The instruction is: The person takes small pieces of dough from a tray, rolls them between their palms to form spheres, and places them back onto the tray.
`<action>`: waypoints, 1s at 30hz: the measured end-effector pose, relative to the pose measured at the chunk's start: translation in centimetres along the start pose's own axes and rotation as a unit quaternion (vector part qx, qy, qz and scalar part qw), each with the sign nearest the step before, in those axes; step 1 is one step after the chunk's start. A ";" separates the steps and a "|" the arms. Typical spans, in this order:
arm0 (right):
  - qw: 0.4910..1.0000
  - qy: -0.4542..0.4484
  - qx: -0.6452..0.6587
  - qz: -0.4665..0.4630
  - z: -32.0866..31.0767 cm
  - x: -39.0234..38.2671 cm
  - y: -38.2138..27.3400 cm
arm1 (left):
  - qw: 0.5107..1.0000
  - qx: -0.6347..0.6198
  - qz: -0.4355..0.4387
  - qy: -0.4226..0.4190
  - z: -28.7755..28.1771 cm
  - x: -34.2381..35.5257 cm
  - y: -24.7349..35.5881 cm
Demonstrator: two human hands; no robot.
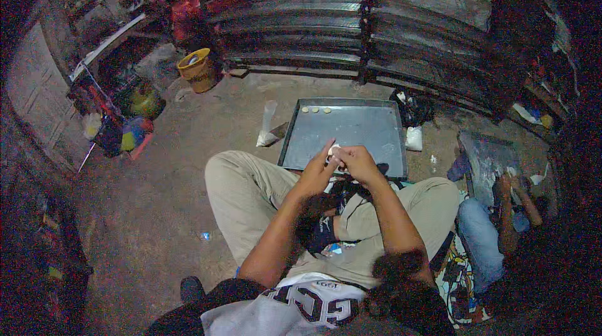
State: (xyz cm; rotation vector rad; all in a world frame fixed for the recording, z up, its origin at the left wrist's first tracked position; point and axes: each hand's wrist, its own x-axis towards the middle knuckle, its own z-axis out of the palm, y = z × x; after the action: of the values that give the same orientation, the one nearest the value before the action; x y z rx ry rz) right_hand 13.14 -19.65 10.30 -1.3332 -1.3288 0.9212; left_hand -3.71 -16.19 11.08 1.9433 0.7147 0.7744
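Both my hands meet over the near edge of a large dark metal tray. Between the fingers is a small piece of white dough. My left hand is closed around its left side, one finger pointing up past it. My right hand pinches the piece from the right with thumb and fingers. Three small pale dough rounds, one of them a dough round, lie in a row at the tray's far left corner. A whitish dusting marks the tray's bottom.
Left of the tray stands a clear plastic bag with white contents; a white packet and black plastic bag are at its right. A yellow bucket sits farther back. At right, another person's hands work over a board.
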 end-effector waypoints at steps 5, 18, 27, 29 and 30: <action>0.998 0.020 0.049 -0.034 -0.3 -1.5 -4.9 | 0.991 -0.102 0.084 0.008 -2.6 0.6 3.5; 0.896 -0.094 0.433 0.018 -2.3 2.4 -4.8 | 0.975 -0.174 0.025 0.139 -0.6 5.3 6.1; 0.940 0.067 0.335 0.004 -1.6 6.7 -1.7 | 0.994 -0.016 0.103 0.025 -0.7 8.1 0.5; 0.946 0.136 0.295 0.012 -0.5 7.3 -1.4 | 0.993 -0.037 0.100 0.053 -0.1 8.7 -1.6; 0.951 0.143 0.273 0.002 -0.1 8.0 0.1 | 0.991 -0.080 0.091 0.062 0.2 9.2 -2.6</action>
State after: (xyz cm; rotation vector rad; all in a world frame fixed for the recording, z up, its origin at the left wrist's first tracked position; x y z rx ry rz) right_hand 14.06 -11.77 11.29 -0.9866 -0.7697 0.9677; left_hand 1.88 -8.42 10.84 1.8423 0.5355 1.0408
